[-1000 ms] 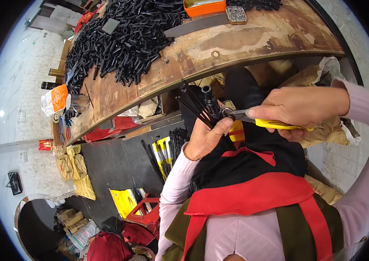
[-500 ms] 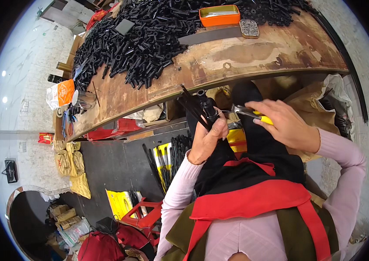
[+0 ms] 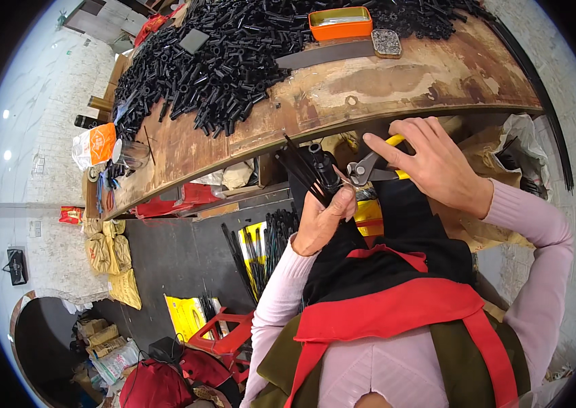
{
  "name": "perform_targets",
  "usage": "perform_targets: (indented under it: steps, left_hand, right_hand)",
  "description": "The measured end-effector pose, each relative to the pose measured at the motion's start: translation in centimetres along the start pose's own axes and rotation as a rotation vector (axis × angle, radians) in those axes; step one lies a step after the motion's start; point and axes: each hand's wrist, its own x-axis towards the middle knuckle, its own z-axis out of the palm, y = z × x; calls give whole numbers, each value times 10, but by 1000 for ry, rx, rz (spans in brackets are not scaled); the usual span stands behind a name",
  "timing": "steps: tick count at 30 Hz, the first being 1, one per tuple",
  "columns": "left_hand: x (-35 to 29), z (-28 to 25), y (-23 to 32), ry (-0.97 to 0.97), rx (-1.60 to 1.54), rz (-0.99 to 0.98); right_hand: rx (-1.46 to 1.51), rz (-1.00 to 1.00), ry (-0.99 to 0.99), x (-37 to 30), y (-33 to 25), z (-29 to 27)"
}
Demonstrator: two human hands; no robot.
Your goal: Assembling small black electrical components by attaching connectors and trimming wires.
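Observation:
My left hand [image 3: 326, 224] is closed around a bundle of thin black rods [image 3: 300, 171] and a thicker black tubular piece [image 3: 324, 168], all tilted up toward the workbench. My right hand [image 3: 443, 166] holds pincers [image 3: 365, 169] with yellow handles, the handles spread apart. The dark metal head of the pincers is right beside the tubular piece, near my left fingertips. Whether the jaws grip anything there is too small to tell.
On the wooden workbench [image 3: 396, 85] lies a large heap of short black tubes [image 3: 213, 75]. An orange tin [image 3: 340, 26] and a small tray of tiny metal parts [image 3: 387, 43] stand behind its near edge. More black rods [image 3: 277, 245] lie below to the left, by a red stool [image 3: 223, 333].
The pincers have turned so their head shows broadside, and the yellow handles have spread wider. My right hand has shifted slightly away from me; my left hand stays almost in place.

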Motion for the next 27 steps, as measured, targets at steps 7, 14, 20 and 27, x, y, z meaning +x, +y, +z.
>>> perform_targets:
  steps: [7, 14, 20, 27]
  left_hand:
    - [-3, -3, -2, -39, -40, 30]
    - [-5, 5, -2, -104, -119, 23]
    - [-1, 0, 5, -261, -36, -39]
    - [0, -4, -2, -15, 6, -1]
  right_hand:
    - [-113, -134, 78, 9, -1, -8]
    - [-93, -523, 140, 41, 45, -3]
    - [-48, -888, 184, 83, 65, -10]
    - [512, 196, -400, 1, -7, -37]
